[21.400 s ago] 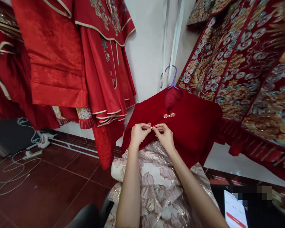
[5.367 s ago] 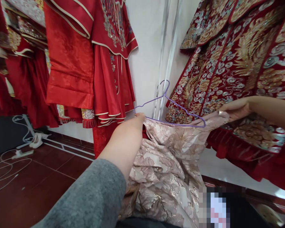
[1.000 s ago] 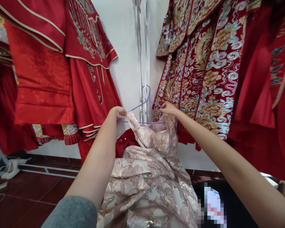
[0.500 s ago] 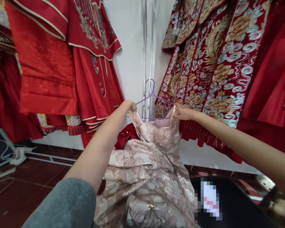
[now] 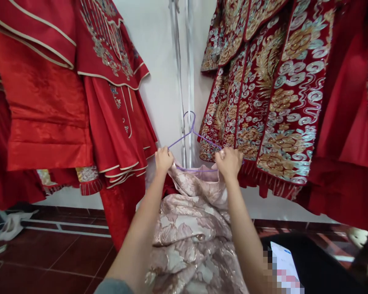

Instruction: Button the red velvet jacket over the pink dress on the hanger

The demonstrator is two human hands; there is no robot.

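Observation:
A pale pink dress (image 5: 190, 232) with a shiny floral pattern hangs from a thin purple hanger (image 5: 192, 130) in front of me. My left hand (image 5: 164, 158) is closed around the dress's left shoulder strap and the hanger's left arm. On the other side, my right hand (image 5: 229, 161) grips the right strap against the hanger, fingers curled. The hanger's hook stands free above, in front of the white poles. Folds of the skirt spread down toward me, partly hidden by my forearms.
Red outfits (image 5: 113, 122) hang at the left, and heavily embroidered red garments (image 5: 263, 94) at the right. White poles (image 5: 188, 81) stand in the corner. A pale shoe (image 5: 10, 226) lies near a rack's base rail (image 5: 64, 228). A phone (image 5: 283, 261) rests on a black surface (image 5: 320, 261) at lower right.
Both forearms have swung inward, and the right hand now lies over the strap and hanger from the front. The hanger and dress top sit slightly lower and further left in view.

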